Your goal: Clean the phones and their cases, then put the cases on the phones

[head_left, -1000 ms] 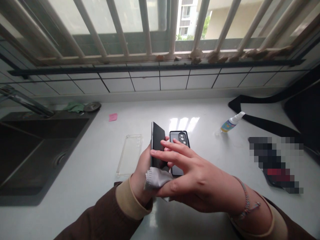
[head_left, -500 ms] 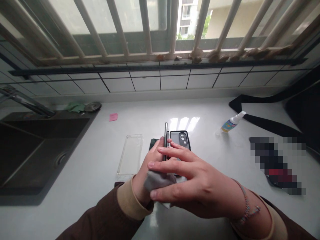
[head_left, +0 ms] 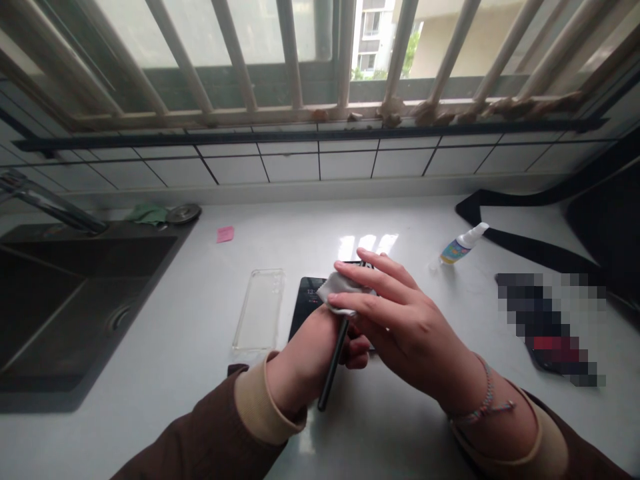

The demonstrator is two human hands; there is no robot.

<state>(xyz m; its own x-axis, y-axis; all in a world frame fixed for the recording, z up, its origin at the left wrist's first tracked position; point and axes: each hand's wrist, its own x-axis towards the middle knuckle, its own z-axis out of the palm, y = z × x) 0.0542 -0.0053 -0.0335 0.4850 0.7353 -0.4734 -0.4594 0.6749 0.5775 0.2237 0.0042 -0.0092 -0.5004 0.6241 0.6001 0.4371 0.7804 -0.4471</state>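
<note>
My left hand (head_left: 313, 347) grips a dark phone (head_left: 331, 373), turned edge-on and tilted, its lower end pointing toward me. On the phone's upper part lies a grey cloth (head_left: 345, 287), pinned under the fingers of my right hand (head_left: 410, 317). Behind my left hand, a second phone (head_left: 300, 310) with a lit clock lies flat on the counter. A clear phone case (head_left: 257, 310) sits to the left of it. My right hand and the cloth cover most of a dark phone case beyond them.
On the right stand a small spray bottle (head_left: 457, 248) and, further over, a black strap (head_left: 535, 247) and a blurred dark item (head_left: 550, 333). A pink note (head_left: 225, 234) lies back left, near the sink (head_left: 90, 320) with its faucet (head_left: 55, 203). A barred window (head_left: 295, 60) runs behind.
The held phone has tilted, and its lower end now shows nearer to me. My right hand and the cloth have moved up along it, away from me.
</note>
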